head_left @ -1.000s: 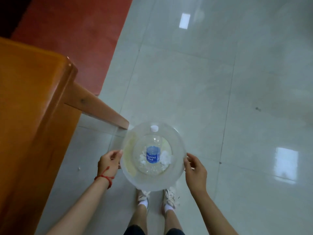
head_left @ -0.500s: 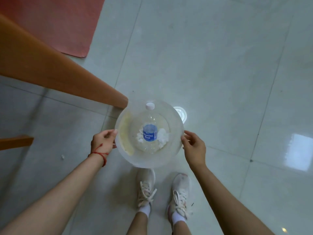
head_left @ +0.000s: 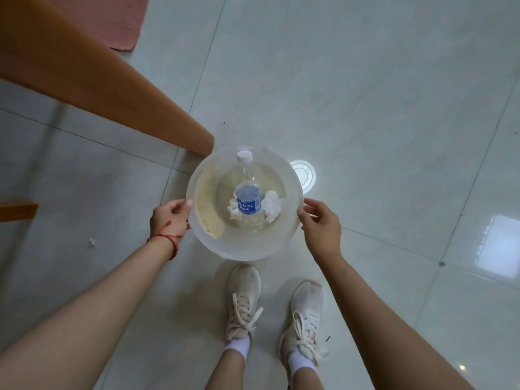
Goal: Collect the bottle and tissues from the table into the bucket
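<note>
Lying in the bucket: the bottle (head_left: 247, 202) rests inside the translucent bucket (head_left: 242, 246), with white tissues (head_left: 270, 205) bunched on both sides of its blue label.
Bottle axis: its long axis runs from the near part of the bucket floor up toward the far wall, white cap (head_left: 244, 156) pointing away from the person and leaning near the far rim.
Bucket place: it sits low over the tiled floor (head_left: 365, 108), just in front of the person's shoes (head_left: 243, 302); whether it touches the floor I cannot tell.
Left grip: the left hand (head_left: 168, 220) is at the bucket's left side, fingers curled against the rim, seemingly holding it.
Right grip: the right hand (head_left: 322, 225) is at the right side, fingers loosely spread beside the rim; firm contact I cannot tell.
Progress: collecting looks done from where I stand, since bottle and tissues are in; a small white scrap (head_left: 91, 242) lies on the floor to the left, possibly a stray tissue.
Worktop: only a wooden edge (head_left: 107, 88) shows, its top out of view.
</note>
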